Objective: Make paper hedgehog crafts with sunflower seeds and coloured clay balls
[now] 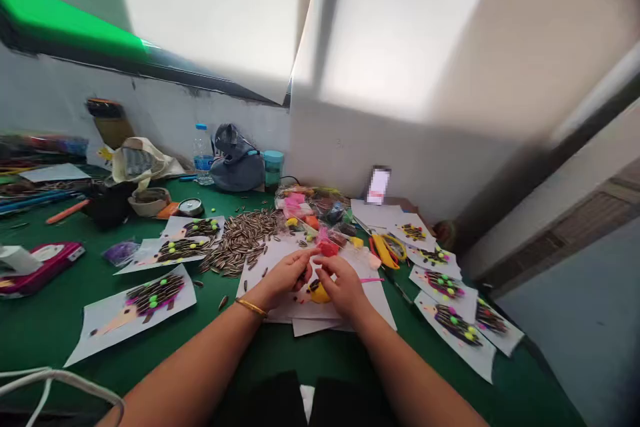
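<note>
My left hand [289,275], a gold bangle at its wrist, hovers over white paper sheets [277,310] with its fingers curled in. Close beside it, my right hand [344,288] has thumb and fingers bent together; the fingertips of both hands nearly meet. Whatever is pinched between them is too small to make out. Below lies a yellow clay shape [319,292], partly covered by my right hand. Red clay [329,247] in a wrapper sits just beyond the fingertips. Striped sunflower seeds [245,233] are heaped left of the paper.
Finished-looking hedgehog cards lie left [145,307] and right [455,327]. Yellow-handled scissors [385,252] and bagged clay [300,203] are near the paper. A phone [378,185] leans on the wall. A bottle [203,157], blue bag [235,163] and cup [273,170] stand behind.
</note>
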Demonstrator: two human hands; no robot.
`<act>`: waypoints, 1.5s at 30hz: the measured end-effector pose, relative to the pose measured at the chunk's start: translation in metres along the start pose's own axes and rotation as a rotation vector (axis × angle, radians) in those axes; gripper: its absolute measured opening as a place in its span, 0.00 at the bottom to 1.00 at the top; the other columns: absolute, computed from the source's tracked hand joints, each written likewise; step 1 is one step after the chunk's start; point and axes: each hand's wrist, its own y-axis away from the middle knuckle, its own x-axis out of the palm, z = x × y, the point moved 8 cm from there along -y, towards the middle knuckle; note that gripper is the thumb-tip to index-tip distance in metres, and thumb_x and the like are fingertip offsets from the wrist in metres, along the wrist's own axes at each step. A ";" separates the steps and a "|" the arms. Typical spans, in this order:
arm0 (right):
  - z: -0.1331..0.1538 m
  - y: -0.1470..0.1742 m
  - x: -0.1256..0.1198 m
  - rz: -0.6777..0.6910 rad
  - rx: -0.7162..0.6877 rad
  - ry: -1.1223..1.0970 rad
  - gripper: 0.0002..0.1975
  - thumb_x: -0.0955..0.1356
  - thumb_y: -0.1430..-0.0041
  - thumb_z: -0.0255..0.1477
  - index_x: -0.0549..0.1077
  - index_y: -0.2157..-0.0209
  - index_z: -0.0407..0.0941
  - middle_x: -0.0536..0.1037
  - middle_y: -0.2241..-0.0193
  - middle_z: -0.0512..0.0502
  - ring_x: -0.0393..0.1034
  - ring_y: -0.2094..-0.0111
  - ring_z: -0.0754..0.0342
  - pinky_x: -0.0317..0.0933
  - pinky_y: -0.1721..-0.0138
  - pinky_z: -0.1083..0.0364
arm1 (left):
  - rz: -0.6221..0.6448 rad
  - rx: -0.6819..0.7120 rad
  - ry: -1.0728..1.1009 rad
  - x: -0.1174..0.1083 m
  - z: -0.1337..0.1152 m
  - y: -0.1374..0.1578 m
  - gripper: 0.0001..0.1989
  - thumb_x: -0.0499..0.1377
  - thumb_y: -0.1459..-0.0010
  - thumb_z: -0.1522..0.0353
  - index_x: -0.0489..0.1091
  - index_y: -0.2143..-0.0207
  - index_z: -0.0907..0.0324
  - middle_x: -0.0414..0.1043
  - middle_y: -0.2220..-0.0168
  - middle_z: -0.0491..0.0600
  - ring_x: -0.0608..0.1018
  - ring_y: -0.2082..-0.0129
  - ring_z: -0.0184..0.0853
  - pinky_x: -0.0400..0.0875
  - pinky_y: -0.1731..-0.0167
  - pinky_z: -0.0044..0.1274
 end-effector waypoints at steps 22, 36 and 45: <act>0.005 -0.002 0.012 0.089 0.109 -0.151 0.05 0.68 0.45 0.24 0.77 0.68 0.46 0.78 0.63 0.47 0.71 0.60 0.53 0.62 0.57 0.54 | 0.141 -0.064 0.016 0.016 0.014 0.002 0.32 0.50 0.44 0.42 0.68 0.61 0.63 0.62 0.79 0.41 0.62 0.83 0.24 0.54 0.82 0.19; -0.023 0.001 0.001 -0.069 0.292 -0.373 0.10 0.69 0.46 0.35 0.73 0.63 0.46 0.75 0.69 0.49 0.69 0.68 0.53 0.63 0.65 0.55 | 0.043 0.022 -0.154 0.003 0.001 -0.002 0.18 0.62 0.50 0.54 0.66 0.73 0.60 0.56 0.82 0.37 0.55 0.84 0.23 0.48 0.84 0.18; -0.033 0.005 -0.007 -0.014 0.320 -0.306 0.09 0.67 0.46 0.34 0.75 0.63 0.46 0.79 0.66 0.46 0.74 0.63 0.51 0.66 0.59 0.52 | -0.123 0.084 -0.384 -0.023 -0.003 -0.014 0.15 0.57 0.49 0.56 0.71 0.70 0.60 0.60 0.82 0.39 0.61 0.82 0.27 0.55 0.80 0.20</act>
